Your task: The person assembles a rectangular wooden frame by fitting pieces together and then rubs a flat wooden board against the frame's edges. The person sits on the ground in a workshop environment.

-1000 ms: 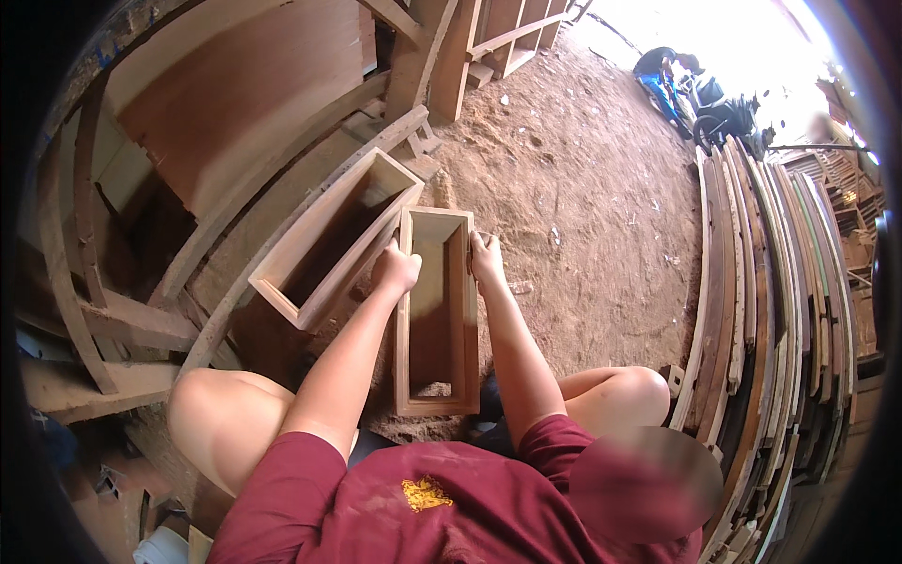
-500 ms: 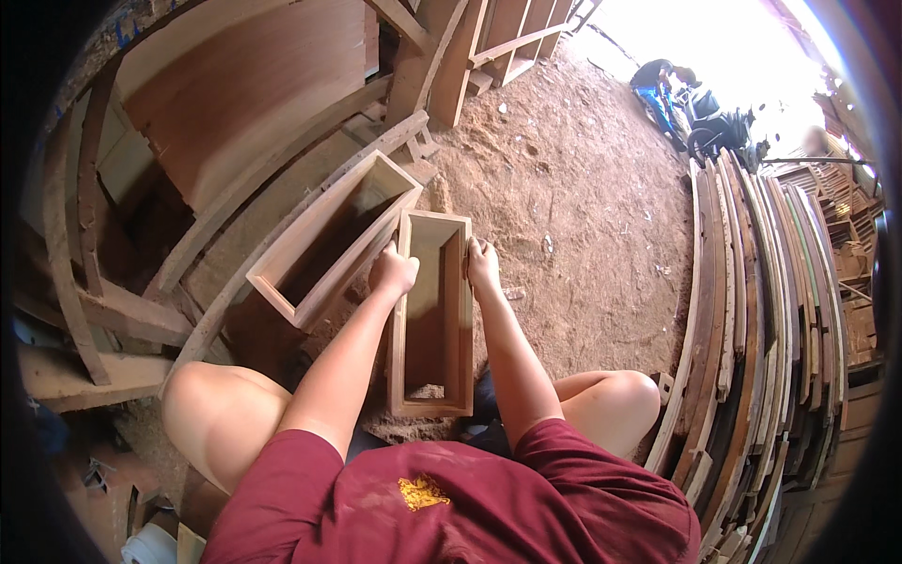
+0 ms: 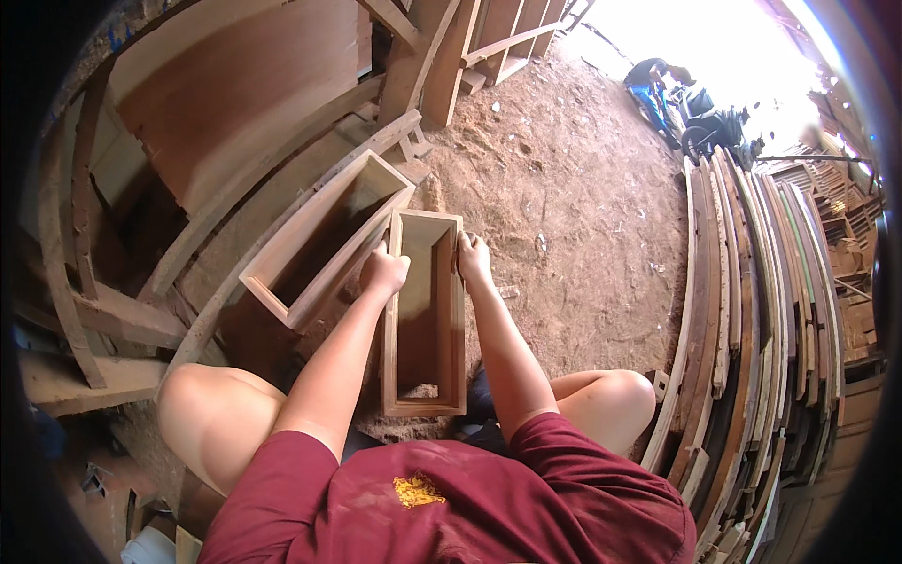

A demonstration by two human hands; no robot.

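A long, narrow wooden box (image 3: 458, 348) stands between my knees, its hollow facing up toward me. Ground shows through a gap low inside it, near my body. My left hand (image 3: 383, 271) is closed around the box's left side wall, thumb toward the rim. On the opposite wall, my right hand (image 3: 474, 259) grips at about the same height, its fingertips partly hidden behind the wood. A second wooden box (image 3: 319, 214) of similar shape lies slanted to the left, its far corner close to the held one. The back of my left hand is close to its side.
Curved-looking wooden beams (image 3: 188, 249) and a large brown panel (image 3: 254, 94) fill the left side. Long planks (image 3: 733, 329) are stacked at the right. Dusty ground (image 3: 573, 197) stretches ahead toward a dark motorbike (image 3: 700, 117) and bright daylight.
The whole view has shifted a little, so everything appears slightly farther left. Both hands keep the same hold on the box.
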